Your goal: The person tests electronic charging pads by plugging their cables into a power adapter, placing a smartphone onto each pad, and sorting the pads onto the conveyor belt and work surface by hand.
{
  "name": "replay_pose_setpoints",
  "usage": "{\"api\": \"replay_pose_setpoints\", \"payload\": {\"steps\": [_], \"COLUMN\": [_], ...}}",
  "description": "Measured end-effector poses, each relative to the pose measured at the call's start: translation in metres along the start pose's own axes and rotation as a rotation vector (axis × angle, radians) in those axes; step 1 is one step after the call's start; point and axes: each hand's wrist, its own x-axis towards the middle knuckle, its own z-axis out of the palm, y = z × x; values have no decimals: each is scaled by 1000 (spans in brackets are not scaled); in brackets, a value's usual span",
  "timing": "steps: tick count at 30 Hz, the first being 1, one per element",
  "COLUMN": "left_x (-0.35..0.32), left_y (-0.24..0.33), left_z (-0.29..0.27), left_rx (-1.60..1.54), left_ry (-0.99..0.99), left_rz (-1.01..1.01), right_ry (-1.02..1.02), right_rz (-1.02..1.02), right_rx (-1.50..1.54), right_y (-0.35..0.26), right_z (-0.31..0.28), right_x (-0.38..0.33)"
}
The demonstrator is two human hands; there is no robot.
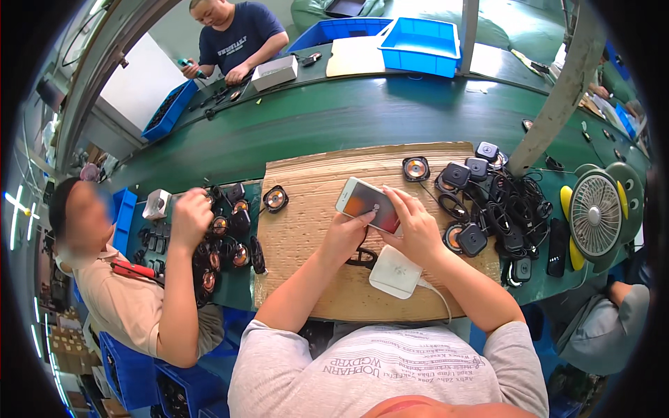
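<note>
Both bare hands are on a white-framed rectangular smartphone (362,198), which is held tilted over the ribbed tan cardboard sheet (296,275) on the green table (230,155). The left hand (341,237) is curled closed around the phone's lower left edge, with its thumb lying on the dark, orange-glowing screen. The right hand (418,221) is partly closed on the opposite end, its fingers over the right edge and its thumb by the lower corner; the fingers behind the phone are hidden.

Just below the hands, a white rounded-square block (395,272) lies on the cardboard, with a white cable (440,296) running from its right side. A looped black cord (362,258) appears to lie beside the block, though the left forearm and wrist make that part hard to read.

Near the cardboard's top edge sits a black square-framed disc with a copper-coloured ring (416,168); a similar black-framed copper disc (276,198) lies near its left edge. To the right is a heap of black rounded-square pucks and cables (502,195), and past it a round-caged green-and-yellow fan (594,214). At left, a co-worker in a beige shirt (132,299) sits beside another pile of dark discs (221,237).
</note>
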Motion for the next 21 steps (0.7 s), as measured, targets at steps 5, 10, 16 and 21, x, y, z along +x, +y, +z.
{"api": "replay_pose_setpoints", "payload": {"steps": [5,10,16,21], "left_x": [0,0,1,1], "left_y": [-2,-1,0,1], "left_z": [-2,0,-4,-1], "left_rx": [-6,-5,15,36], "left_ry": [15,1,18,23], "left_rz": [-25,-23,-30,-27], "right_ry": [-20,-19,-1,4], "right_rz": [25,25,10,7], "right_rx": [-9,-10,-22,-5], "right_y": [2,3,3,5], "right_z": [2,1,4,4], "right_x": [-2,-2,-1,-2]}}
